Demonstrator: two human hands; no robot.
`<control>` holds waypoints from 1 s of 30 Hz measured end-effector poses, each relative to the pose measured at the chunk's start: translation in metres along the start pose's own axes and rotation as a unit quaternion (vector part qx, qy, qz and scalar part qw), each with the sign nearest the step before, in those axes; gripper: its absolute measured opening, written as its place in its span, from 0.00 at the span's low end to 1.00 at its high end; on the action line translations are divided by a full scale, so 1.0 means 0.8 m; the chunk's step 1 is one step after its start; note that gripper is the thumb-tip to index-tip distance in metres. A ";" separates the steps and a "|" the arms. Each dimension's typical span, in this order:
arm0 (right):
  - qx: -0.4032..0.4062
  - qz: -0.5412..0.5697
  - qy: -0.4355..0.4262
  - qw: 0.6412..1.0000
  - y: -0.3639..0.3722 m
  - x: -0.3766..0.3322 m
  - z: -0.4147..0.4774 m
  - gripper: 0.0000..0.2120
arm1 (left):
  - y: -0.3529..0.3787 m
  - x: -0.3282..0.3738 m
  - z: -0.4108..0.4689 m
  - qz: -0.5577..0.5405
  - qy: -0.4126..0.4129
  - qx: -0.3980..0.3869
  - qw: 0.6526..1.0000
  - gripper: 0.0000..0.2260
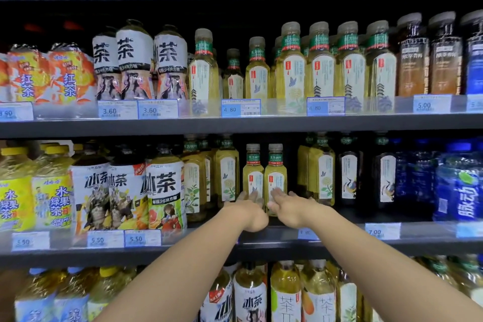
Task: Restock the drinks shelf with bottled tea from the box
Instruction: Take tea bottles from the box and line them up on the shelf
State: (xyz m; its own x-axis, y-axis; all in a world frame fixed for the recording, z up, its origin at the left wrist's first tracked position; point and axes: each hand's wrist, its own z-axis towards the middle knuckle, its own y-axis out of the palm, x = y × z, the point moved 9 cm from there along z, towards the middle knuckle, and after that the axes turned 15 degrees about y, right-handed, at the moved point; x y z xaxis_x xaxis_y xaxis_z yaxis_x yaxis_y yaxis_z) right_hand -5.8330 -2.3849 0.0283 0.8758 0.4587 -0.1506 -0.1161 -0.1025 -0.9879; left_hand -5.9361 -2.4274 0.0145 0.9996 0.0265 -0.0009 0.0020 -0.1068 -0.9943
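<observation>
The shelving unit (235, 125) filled the frame, with four tiers in view, all stocked with bottled drinks. The drinks shelf (339, 244) you worked at was the third tier from the top, crossing the lower middle of the frame.

From the left of the frame it carried:
- yellow-capped bottles (15, 185)
- white-labelled iced tea bottles (164, 191)
- tall pale tea bottles (226, 170)
- a second group of tall pale bottles (321, 167) right of centre
- dark tea bottles (349, 172)
- blue bottles (460, 185) at the right edge

Your two forearms came up from the bottom of the frame and crossed the shelf's front edge at its centre.

The task's goods, two small bottled teas, stood upright in the gap between the two groups of tall pale bottles, set back from the front edge. The left tea bottle (253, 175) and the right tea bottle (275, 175) stood side by side. Whether they touched could not be determined. Each had a grey cap and a green neck band.

Your left hand (248, 206) lay against the lower part of the left tea bottle, fingers straight and grip apart. Your right hand (285, 204) lay the same way against the lower part of the right tea bottle, fingers extended and grip apart. Both bottle bases were hidden behind your hands.

A price tag (383, 230) reading 7.00 sat on the shelf's front edge to the right of your right forearm. A second tag (307, 233) was partly covered by that forearm.
</observation>
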 end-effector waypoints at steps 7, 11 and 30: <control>-0.018 0.010 -0.014 1.000 0.002 0.002 0.054 0.28 | -0.004 -0.007 0.025 0.026 -0.013 -0.028 0.999 0.34; 0.002 0.015 -0.020 1.000 -0.008 0.013 0.081 0.27 | 0.001 -0.017 0.049 0.053 -0.019 -0.037 0.998 0.35; -0.031 -0.059 0.019 0.998 -0.006 0.024 0.173 0.31 | -0.003 -0.068 0.105 0.340 -0.102 -0.069 0.932 0.32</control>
State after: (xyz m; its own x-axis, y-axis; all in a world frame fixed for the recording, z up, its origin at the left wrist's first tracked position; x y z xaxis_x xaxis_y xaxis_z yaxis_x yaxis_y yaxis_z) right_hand -5.8805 -2.2531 0.0248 0.8991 0.4368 -0.0306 0.0173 -0.1054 -0.9943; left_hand -5.9929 -2.3448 0.0079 0.7447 0.0929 -0.6609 -0.6136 -0.2943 -0.7328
